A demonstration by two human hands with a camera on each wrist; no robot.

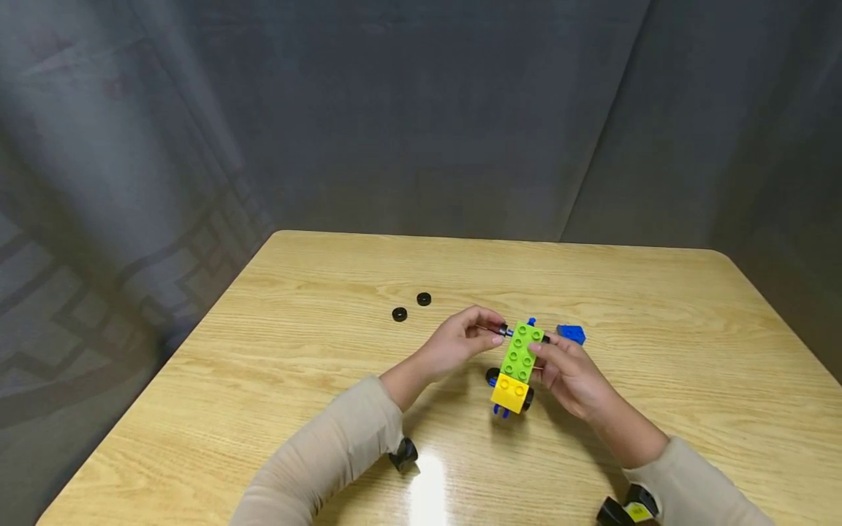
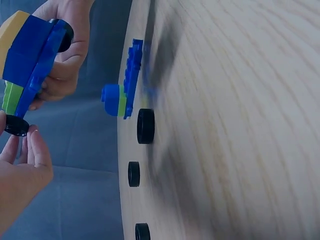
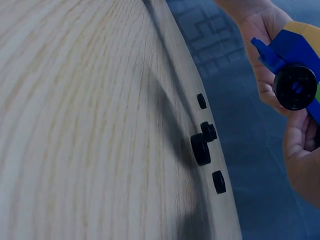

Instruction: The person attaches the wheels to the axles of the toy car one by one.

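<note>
A toy car of building bricks (image 1: pixel 520 354), lime green and yellow on a blue base, is held above the table between both hands. My left hand (image 1: pixel 457 340) pinches a small black wheel (image 2: pixel 17 126) at the car's far left axle, with fingertips and thumb on it. On the car's other side my right hand (image 1: pixel 572 372) grips the body, thumb on the green brick and fingers beneath. Another black wheel (image 3: pixel 295 87) sits at the near end in the right wrist view. The fingers under the car are partly hidden.
Two loose black wheels (image 1: pixel 399 314) lie on the wooden table (image 1: pixel 329 270) to the left; the wrist views show further black wheels standing there. A blue brick piece (image 1: pixel 571 334) rests right of the car. Grey curtains (image 1: pixel 421 117) hang behind the table.
</note>
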